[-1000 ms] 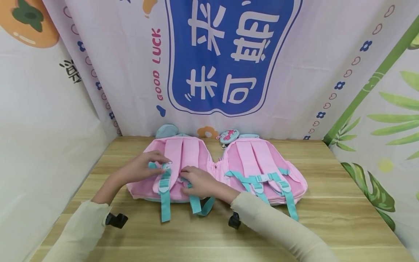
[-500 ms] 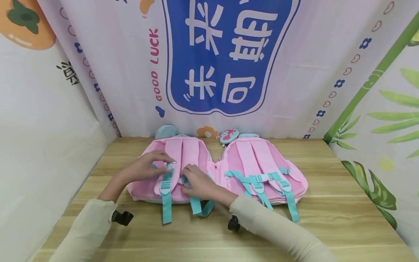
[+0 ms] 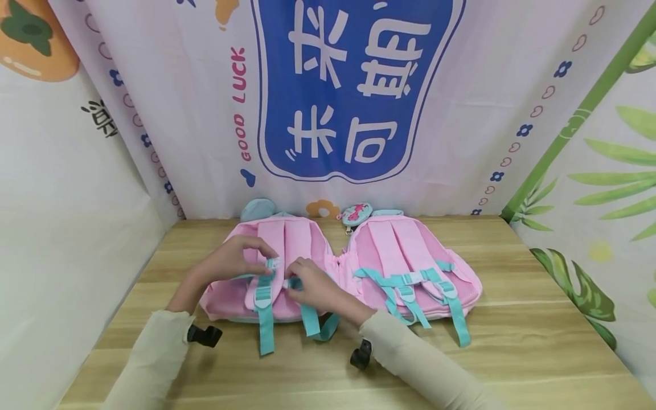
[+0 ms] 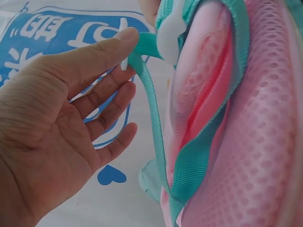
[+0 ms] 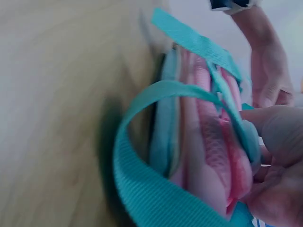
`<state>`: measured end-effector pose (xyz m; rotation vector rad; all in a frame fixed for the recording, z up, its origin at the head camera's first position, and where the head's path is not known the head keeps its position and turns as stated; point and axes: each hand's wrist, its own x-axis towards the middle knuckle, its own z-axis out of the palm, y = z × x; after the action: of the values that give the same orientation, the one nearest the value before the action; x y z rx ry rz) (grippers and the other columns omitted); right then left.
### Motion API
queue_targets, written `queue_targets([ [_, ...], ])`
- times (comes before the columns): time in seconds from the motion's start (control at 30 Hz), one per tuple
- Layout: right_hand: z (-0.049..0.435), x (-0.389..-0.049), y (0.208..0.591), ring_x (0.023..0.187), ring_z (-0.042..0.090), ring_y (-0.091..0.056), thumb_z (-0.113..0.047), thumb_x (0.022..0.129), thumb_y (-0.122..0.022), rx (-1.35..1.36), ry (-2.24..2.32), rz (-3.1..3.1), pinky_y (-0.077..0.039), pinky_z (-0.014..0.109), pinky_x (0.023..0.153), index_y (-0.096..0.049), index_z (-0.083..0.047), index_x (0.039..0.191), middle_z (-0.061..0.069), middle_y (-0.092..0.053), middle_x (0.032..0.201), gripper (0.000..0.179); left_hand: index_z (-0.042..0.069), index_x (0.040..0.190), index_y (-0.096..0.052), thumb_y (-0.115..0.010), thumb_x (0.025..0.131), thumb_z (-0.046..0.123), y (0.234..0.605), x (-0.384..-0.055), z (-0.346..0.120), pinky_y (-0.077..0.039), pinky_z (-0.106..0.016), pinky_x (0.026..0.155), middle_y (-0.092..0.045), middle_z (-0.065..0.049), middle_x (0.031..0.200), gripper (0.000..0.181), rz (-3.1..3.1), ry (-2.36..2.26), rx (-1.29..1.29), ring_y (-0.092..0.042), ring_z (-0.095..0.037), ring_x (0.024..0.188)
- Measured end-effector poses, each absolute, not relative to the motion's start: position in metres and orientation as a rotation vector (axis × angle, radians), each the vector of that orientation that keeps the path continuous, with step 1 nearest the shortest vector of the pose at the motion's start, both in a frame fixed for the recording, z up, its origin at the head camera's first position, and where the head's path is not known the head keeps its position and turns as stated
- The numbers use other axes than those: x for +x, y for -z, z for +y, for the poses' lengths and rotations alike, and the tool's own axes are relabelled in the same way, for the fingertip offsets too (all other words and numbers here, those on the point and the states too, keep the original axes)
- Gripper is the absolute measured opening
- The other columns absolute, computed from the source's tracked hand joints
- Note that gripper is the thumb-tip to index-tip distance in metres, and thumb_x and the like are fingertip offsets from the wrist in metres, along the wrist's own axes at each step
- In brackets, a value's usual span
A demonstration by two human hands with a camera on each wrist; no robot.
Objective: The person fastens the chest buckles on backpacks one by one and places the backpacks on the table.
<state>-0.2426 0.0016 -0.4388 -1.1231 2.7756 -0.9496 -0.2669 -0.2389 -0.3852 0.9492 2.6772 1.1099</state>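
Two pink backpacks lie side by side on the table, straps up. Over the left backpack (image 3: pixel 233 299), my left hand (image 3: pixel 225 265) pinches a white buckle piece (image 3: pixel 274 263) on a teal strap between thumb and forefinger. In the left wrist view that buckle piece (image 4: pixel 124 45) is seen edge-on, the other fingers spread loosely below. Close by on the right, my right hand (image 3: pixel 316 285) pinches a second teal strap (image 3: pixel 295 283) with a small white end at the fingertips. The right wrist view shows this hand (image 5: pixel 281 156) curled beside the padded shoulder strap, its grip partly hidden.
The right backpack (image 3: pixel 463 279) has its teal chest strap (image 3: pixel 394 280) joined by a white buckle. A round pouch (image 3: pixel 357 214) hangs at its top. Loose teal strap ends (image 3: pixel 266 336) trail onto the wooden table (image 3: pixel 307 381). Printed cloth (image 3: pixel 205 114) stands behind.
My left hand has moved right with the buckle piece, nearer the right hand. My right hand stays almost in place, now pinching the second strap's end more visibly.
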Motion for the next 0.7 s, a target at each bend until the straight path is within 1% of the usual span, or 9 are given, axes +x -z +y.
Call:
queue_targets([
  [0.17, 0.004, -0.247, 0.433, 0.1, 0.016, -0.06, -0.012, 0.088, -0.074, -1.142, 1.001, 2.728, -0.053, 0.027, 0.093, -0.069, -0.003, 0.107, 0.007, -0.066, 0.105, 0.021, 0.021, 0.106, -0.079, -0.087, 0.081, 0.024, 0.384, -0.269, -0.24, -0.05, -0.057, 0.1, -0.077, 0.007, 0.106, 0.027, 2.655, -1.122, 0.921, -0.065, -0.019, 0.108],
  [0.3, 0.008, -0.249, 0.429, 0.098, 0.017, -0.06, -0.01, 0.088, -0.074, -1.137, 1.023, 2.709, -0.053, 0.029, 0.092, -0.068, -0.002, 0.107, 0.008, -0.067, 0.105, 0.021, 0.022, 0.106, -0.079, -0.086, 0.082, 0.022, 0.384, -0.27, -0.237, -0.05, -0.055, 0.101, -0.076, 0.007, 0.107, 0.025, 2.658, -1.142, 0.929, -0.064, -0.018, 0.109],
  [0.4, 0.009, -0.249, 0.429, 0.099, 0.019, -0.061, -0.01, 0.088, -0.074, -1.131, 1.035, 2.717, -0.054, 0.031, 0.092, -0.069, -0.002, 0.106, 0.009, -0.067, 0.105, 0.021, 0.02, 0.104, -0.078, -0.084, 0.084, 0.017, 0.385, -0.269, -0.236, -0.052, -0.05, 0.099, -0.076, 0.006, 0.107, 0.021, 2.649, -1.173, 0.959, -0.064, -0.017, 0.107],
  [0.53, 0.009, -0.246, 0.43, 0.097, 0.018, -0.06, -0.011, 0.088, -0.075, -1.113, 1.011, 2.759, -0.054, 0.029, 0.09, -0.07, -0.003, 0.105, 0.008, -0.067, 0.103, 0.021, 0.016, 0.1, -0.075, -0.082, 0.086, 0.014, 0.391, -0.269, -0.235, -0.054, -0.045, 0.095, -0.076, 0.003, 0.106, 0.015, 2.626, -1.204, 1.047, -0.064, -0.016, 0.104],
  [0.7, 0.008, -0.242, 0.429, 0.098, 0.016, -0.059, -0.015, 0.089, -0.075, -1.067, 0.975, 2.806, -0.054, 0.028, 0.09, -0.07, -0.005, 0.107, 0.006, -0.066, 0.105, 0.021, 0.016, 0.098, -0.072, -0.082, 0.087, 0.012, 0.395, -0.268, -0.234, -0.053, -0.044, 0.096, -0.074, 0.002, 0.106, 0.015, 2.65, -1.198, 1.118, -0.063, -0.016, 0.104],
])
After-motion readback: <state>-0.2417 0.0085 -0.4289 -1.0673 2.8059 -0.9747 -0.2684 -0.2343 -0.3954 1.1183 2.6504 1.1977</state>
